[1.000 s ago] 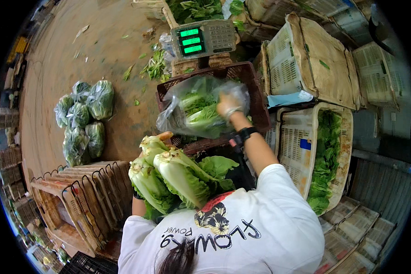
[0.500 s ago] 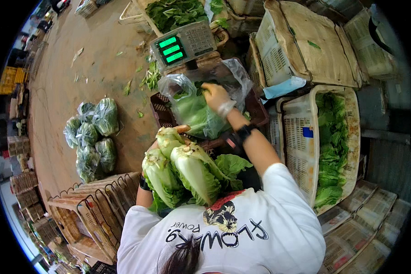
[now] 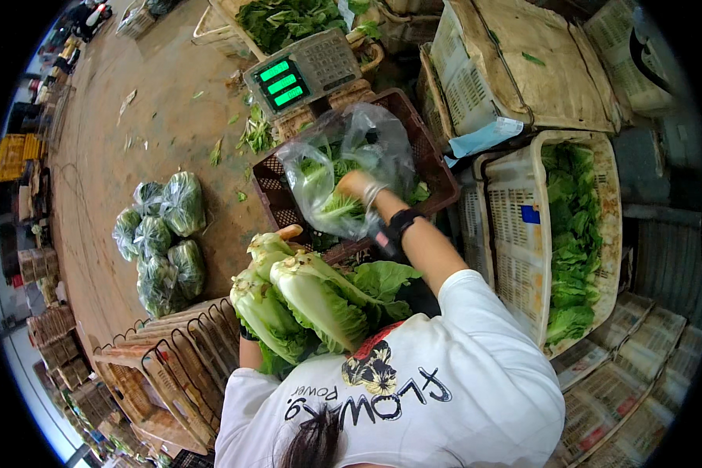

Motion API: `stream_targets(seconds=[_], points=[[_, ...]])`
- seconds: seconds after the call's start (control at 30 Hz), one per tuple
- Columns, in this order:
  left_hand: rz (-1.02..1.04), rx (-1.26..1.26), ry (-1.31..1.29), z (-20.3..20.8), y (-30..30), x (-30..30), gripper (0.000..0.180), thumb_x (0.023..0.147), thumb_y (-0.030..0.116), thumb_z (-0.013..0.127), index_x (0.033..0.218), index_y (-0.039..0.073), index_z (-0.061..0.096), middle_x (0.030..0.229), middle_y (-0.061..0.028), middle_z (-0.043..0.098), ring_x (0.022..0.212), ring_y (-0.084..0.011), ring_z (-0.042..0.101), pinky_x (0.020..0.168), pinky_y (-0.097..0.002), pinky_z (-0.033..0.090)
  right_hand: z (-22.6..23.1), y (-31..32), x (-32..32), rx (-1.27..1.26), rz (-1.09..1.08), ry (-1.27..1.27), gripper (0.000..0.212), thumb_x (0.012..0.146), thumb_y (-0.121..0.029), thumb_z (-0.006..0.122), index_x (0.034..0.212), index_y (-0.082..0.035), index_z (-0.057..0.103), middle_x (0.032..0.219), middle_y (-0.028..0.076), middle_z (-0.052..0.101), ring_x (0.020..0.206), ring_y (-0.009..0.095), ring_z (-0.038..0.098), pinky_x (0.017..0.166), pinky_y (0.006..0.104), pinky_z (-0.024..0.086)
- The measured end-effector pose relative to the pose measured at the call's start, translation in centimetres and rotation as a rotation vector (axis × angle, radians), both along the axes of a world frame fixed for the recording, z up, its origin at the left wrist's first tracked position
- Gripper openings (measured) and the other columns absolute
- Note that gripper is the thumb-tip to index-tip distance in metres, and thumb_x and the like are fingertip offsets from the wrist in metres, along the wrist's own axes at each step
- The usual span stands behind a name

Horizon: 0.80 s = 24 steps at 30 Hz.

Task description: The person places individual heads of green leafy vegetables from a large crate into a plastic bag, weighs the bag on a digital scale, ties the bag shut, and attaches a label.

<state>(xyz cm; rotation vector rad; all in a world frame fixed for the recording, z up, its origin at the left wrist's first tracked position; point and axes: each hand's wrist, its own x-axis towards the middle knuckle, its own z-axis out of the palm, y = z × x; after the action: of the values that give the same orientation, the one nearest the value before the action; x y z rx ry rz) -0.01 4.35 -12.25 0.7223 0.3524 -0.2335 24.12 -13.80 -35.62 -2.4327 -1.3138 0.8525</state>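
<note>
Several Chinese cabbages (image 3: 320, 300), with pale ribs and green leaves, rest against my chest, cut ends pointing away. My left hand (image 3: 290, 232) is wrapped round them from the far side; only some fingers show past the cut ends. Ahead, a clear plastic bag (image 3: 382, 144) with leafy greens (image 3: 335, 204) inside lies in a dark brown plastic crate (image 3: 437, 187). My right hand (image 3: 356, 186) is at the bag, over the greens, its fingers blurred and partly hidden. Just behind the crate stands a scale display (image 3: 304, 74) with lit green readouts.
Bagged green vegetables (image 3: 164, 242) sit on the brown floor at left. Empty-looking worn crates (image 3: 164, 374) stand at the near left. A white crate (image 3: 515, 242) of leafy greens (image 3: 573, 242) is on the right, with a covered crate (image 3: 534, 70) behind it. Leaf scraps (image 3: 255, 131) litter the floor.
My right hand has moved nearer and slightly left over the bag. The bag has changed shape and its greens sit differently. The cabbages stay in my left arm.
</note>
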Motion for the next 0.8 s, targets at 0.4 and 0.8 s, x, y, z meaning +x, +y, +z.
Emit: stream_targets(seconds=[0.4, 0.8], points=[[-0.158, 0.038, -0.203, 0.3, -1.7, 6.2, 0.049, 0.087, 0.023, 0.052, 0.128, 0.002, 0.036, 0.121, -0.0081, 0.047, 0.110, -0.0168, 0.045, 0.094, -0.0284, 0.036, 18.2, -11.3, -7.6, 0.867, -0.967, 1.660, 0.086, 0.076, -0.055, 0.055, 0.130, 0.004, 0.025, 0.118, 0.022, 0.048, 0.105, 0.025, 0.052, 0.085, 0.0349, 0.045], [-0.595, 0.315, 0.349, 0.3, -6.0, 23.2, 0.043, 0.090, 0.038, 0.046, 0.114, 0.003, 0.053, 0.104, -0.0050, 0.059, 0.083, -0.0104, 0.059, 0.069, -0.0232, 0.050, 12.4, -4.3, -10.2, 1.320, -1.295, 1.674, 0.062, 0.078, -0.032, 0.063, 0.123, 0.000, 0.034, 0.111, 0.016, 0.051, 0.095, 0.023, 0.055, 0.079, 0.0336, 0.047]])
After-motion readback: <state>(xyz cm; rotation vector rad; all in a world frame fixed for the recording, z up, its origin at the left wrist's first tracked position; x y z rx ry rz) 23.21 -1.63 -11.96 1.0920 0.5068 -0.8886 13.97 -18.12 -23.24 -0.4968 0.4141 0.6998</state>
